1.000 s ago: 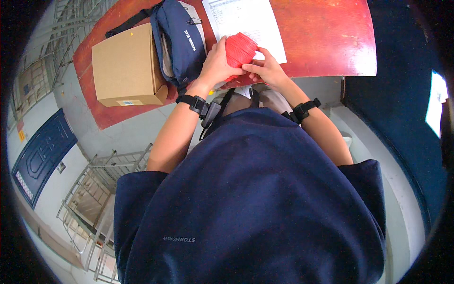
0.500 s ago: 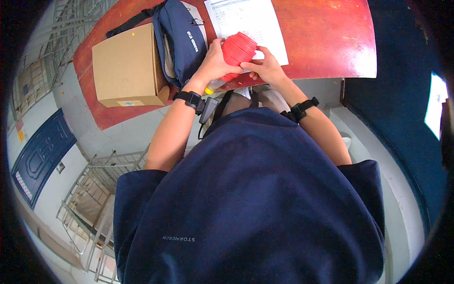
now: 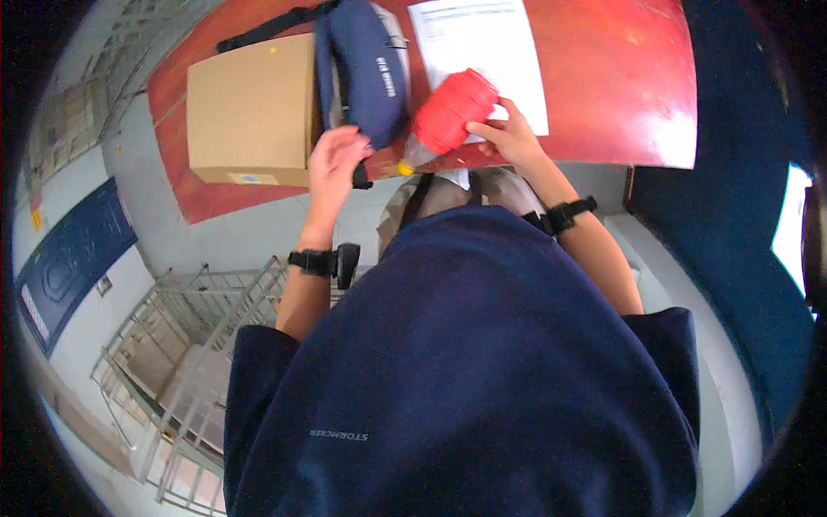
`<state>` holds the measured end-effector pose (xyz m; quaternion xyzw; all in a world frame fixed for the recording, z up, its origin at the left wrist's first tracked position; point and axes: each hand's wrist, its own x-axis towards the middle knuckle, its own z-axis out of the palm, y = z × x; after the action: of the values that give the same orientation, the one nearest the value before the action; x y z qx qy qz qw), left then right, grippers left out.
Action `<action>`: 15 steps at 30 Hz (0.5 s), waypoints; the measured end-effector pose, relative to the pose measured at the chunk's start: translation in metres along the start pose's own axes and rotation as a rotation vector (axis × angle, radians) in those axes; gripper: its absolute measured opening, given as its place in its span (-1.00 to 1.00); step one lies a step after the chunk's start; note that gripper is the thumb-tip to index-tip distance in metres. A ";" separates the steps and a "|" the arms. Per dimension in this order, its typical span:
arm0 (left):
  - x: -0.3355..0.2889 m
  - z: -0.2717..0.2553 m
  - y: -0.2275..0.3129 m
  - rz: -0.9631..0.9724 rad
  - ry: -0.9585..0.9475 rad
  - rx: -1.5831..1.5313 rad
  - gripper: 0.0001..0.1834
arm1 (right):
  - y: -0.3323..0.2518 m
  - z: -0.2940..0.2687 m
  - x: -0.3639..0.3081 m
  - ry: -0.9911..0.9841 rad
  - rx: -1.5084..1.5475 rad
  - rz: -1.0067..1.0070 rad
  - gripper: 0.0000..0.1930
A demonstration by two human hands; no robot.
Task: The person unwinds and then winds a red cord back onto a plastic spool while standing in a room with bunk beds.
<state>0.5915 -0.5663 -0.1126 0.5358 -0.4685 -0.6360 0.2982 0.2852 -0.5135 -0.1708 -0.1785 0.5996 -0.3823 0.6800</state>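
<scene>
A clear plastic bottle [image 3: 419, 152] with a yellow cap lies tilted over the table's near edge, cap toward me. Red cord [image 3: 457, 97] is wound thickly around its body. My right hand [image 3: 510, 138] grips the wound part from the right, thumb on the near side and fingers behind. My left hand [image 3: 336, 161] is off the bottle, close to the cardboard box's right corner and the blue bag; its fingers are loosely bent and apart, slightly blurred, with nothing visible in them. Beneath the bottle's far end lies a printed white sheet [image 3: 482, 43].
On the red table [image 3: 612, 86] stand a closed brown cardboard box [image 3: 250, 103] and a dark blue bag [image 3: 366, 77] with a black strap. Metal bed frames [image 3: 189, 362] are at the lower left. A dark blue panel [image 3: 732, 172] rises on the right.
My left hand has let go of the cord-wound bottle and moved left toward the box. My right hand still holds the bottle, which has shifted slightly right in the picture.
</scene>
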 end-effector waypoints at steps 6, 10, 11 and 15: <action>-0.064 -0.110 -0.064 -0.188 0.844 -0.390 -0.64 | 0.005 0.009 -0.001 0.068 0.003 0.015 -0.22; -0.070 -0.133 -0.080 -0.333 0.706 -0.860 -0.41 | 0.008 0.006 -0.001 0.117 -0.075 -0.016 -0.18; -0.068 -0.132 -0.082 -0.303 0.677 -0.833 -0.40 | 0.010 0.003 0.003 0.111 -0.041 -0.031 -0.18; -0.067 -0.141 -0.092 -0.247 0.517 -0.803 -0.52 | -0.009 0.022 -0.005 0.152 -0.103 0.054 -0.29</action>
<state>0.7546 -0.5114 -0.1679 0.5704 -0.0301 -0.6432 0.5100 0.3030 -0.5203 -0.1563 -0.1677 0.6730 -0.3449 0.6324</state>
